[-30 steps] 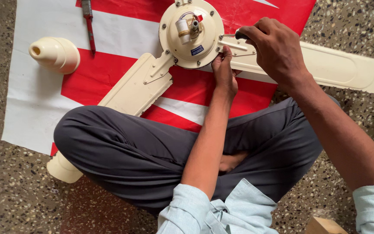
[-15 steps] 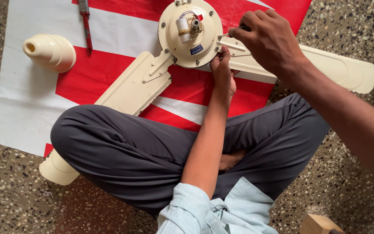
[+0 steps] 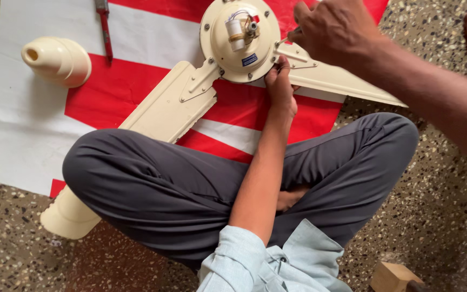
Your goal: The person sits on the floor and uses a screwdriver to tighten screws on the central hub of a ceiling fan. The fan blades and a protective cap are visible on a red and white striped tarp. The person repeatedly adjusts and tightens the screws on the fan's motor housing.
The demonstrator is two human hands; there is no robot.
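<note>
A cream ceiling fan motor is gripped at its 5 o'clock edge by the left hand. At 2 o'clock, the blade bracket is met by the right hand, fingers closed.

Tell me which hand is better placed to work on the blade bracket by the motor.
The right hand, probably. It is over the blade bracket, pinching a thin tool that points at it. The left hand grips the rim of the fan motor, steadying it.

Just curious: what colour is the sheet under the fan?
Red and white sheet in broad bands, seen from the head view.
</note>
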